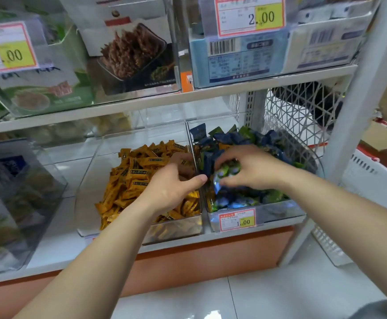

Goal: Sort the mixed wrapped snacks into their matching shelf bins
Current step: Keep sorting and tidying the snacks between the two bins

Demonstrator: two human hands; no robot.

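Snacks in green-and-blue wrappers, bunched just right of the clear divider, above the blue pile in the right bin. Likely to shed one from so full a handful, or to drop it left of the divider among the yellow wrappers. Right hand palm down, fingers curled round several at once. Left hand just left of the divider, thumb reaching to it, fingers down in the yellow pile; cannot tell whether gripping anything.
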